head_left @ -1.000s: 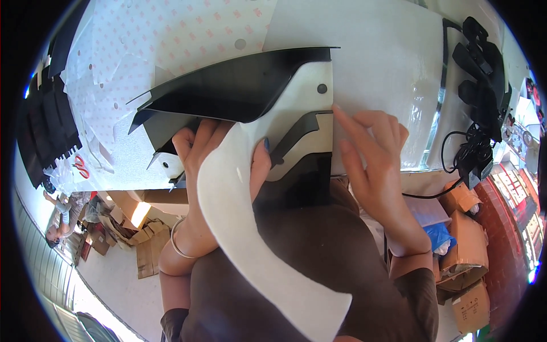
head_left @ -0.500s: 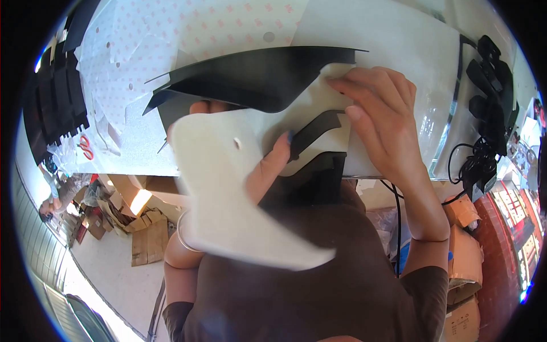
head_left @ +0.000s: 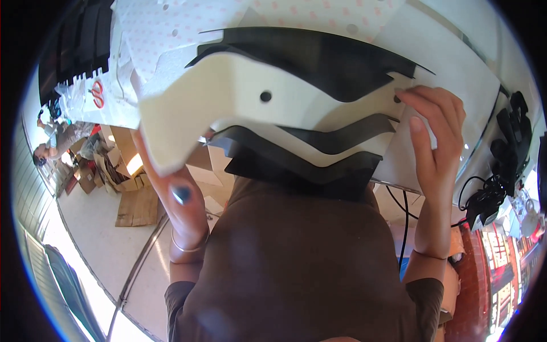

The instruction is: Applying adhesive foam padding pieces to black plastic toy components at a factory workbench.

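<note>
A cream curved sheet (head_left: 285, 105) with a dark round hole lies across a black curved panel (head_left: 325, 54). Its left end rises from the panel, blurred and bent downward. Black wavy strips (head_left: 296, 154) show along the near side. My left hand (head_left: 185, 205) is smeared beside the sheet's raised left end; its thumb shows, but the other fingers are mostly hidden behind the sheet. At the right end, my right hand (head_left: 436, 128) has its fingers apart, with the index fingertip touching the sheet near a second hole and the thumb held away from that finger.
The white table (head_left: 456, 62) carries patterned backing sheets at the far side. Stacked black strips (head_left: 74, 51) and red-handled scissors (head_left: 98, 94) sit left, black cables (head_left: 487, 188) right. Cardboard (head_left: 137, 206) lies on the floor, and another person (head_left: 48, 145) is far left.
The cream sheet's free end has swung up and left, laying more of it over the panel. My left thumb has come off the black part, and that hand has moved left and nearer me.
</note>
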`<state>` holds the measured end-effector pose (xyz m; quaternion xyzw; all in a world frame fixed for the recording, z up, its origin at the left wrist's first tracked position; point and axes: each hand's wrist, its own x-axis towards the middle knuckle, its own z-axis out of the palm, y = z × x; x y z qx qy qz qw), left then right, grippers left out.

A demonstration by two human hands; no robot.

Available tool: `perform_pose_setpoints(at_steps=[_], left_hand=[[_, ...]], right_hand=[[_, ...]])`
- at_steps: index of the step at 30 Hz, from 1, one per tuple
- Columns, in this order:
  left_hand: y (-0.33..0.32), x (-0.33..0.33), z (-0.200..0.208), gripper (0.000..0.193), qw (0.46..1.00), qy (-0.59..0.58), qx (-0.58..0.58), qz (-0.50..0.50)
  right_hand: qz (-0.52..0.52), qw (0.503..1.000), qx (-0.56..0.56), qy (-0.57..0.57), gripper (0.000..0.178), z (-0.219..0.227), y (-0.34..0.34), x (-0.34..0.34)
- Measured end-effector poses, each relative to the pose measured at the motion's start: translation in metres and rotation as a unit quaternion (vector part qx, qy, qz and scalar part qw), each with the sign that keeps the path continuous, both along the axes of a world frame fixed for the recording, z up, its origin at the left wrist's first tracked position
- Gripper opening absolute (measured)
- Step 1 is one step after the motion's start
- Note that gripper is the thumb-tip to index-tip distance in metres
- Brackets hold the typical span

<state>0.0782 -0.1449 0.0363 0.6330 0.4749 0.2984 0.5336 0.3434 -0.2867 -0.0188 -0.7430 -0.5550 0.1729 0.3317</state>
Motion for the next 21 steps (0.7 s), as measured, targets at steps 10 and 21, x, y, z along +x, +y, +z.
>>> perform_pose_setpoints(at_steps=[10, 21], left_hand=[[0.062, 0.001, -0.008, 0.023, 1.000, 0.007, 0.000, -0.022], [0.090, -0.004, -0.043, 0.009, 0.998, 0.028, 0.000, -0.059]], right_hand=[[0.090, 0.984, -0.018, 0.150, 0.024, 0.039, 0.043, -0.055], [0.123, 0.983, -0.126, 0.046, 0.040, 0.027, 0.079, -0.086]])
